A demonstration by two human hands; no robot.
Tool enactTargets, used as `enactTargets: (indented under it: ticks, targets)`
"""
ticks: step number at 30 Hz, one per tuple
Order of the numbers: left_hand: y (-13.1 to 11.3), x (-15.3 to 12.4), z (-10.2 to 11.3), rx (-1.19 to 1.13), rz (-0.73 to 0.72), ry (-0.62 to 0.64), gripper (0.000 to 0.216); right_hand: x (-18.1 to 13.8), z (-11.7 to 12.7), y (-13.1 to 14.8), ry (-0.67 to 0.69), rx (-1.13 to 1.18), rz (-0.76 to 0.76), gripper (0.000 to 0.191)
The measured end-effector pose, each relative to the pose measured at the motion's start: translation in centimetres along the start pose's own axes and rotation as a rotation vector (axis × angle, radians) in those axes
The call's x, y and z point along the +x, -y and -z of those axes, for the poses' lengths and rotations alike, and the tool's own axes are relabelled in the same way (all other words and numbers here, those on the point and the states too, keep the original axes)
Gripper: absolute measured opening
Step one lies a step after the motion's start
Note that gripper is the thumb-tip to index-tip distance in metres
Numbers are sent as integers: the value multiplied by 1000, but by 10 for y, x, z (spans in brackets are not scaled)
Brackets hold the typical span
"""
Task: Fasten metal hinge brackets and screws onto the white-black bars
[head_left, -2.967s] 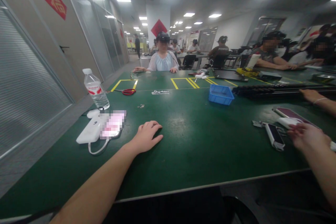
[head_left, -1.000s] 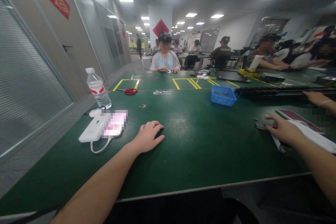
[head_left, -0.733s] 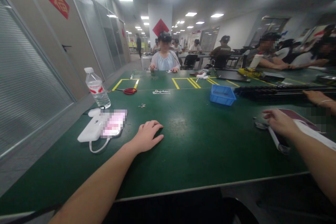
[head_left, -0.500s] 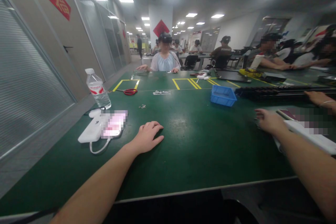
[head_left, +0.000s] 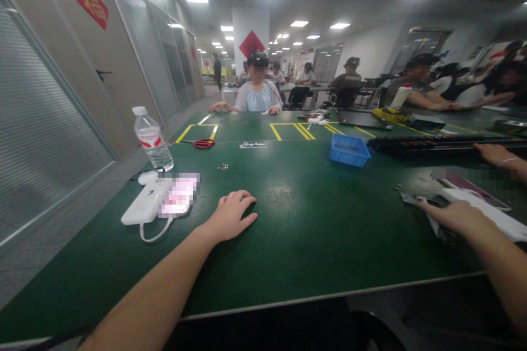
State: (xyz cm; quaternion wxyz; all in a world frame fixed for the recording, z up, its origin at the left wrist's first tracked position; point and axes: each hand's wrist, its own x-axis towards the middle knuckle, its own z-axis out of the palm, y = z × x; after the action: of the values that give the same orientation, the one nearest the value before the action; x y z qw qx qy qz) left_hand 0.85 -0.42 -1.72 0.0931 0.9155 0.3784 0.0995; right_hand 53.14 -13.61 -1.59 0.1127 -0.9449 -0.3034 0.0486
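Observation:
My left hand [head_left: 233, 216] rests on the green tabletop [head_left: 296, 252], fingers spread and nothing in it. At the right, my right hand [head_left: 459, 216] is closed around a small metal tool [head_left: 408, 198] whose silvery end sticks out past the fingers to the left; its kind is not clear. Just beyond that tip lies a tiny dark piece [head_left: 398, 187]. A white oblong device [head_left: 486, 214] sits right behind this hand, with a dark red phone-like slab [head_left: 477, 189] beside it. Ahead of my left hand lie several small metal rings or nuts [head_left: 223, 166].
A water bottle [head_left: 152, 140], white power bank [head_left: 142, 205] and cabled phone [head_left: 181, 194] are at the left. Red-handled scissors [head_left: 203, 143], a white strip [head_left: 253, 145] and a blue bin [head_left: 349, 149] lie farther out. A co-worker [head_left: 258, 93] sits opposite; another person's hand [head_left: 496, 154] is at right.
My right hand has drawn back toward me and to the right, the metal tool now showing at its fingers. My left hand stays put. The co-worker opposite has shifted a hand slightly left.

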Motion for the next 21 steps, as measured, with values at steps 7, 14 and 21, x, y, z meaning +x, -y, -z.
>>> enactTargets:
  ticks: [7,14,21]
  targets:
    - [0,0,-1,10,4,-10,37,-33,-1,-2,22,13,47,32]
    - [0,0,0,4,8,-14,36,-47,9,9,-242,-203,185,46]
    - [0,1,0,6,3,-2,38,-36,15,10,-260,-396,294,42]
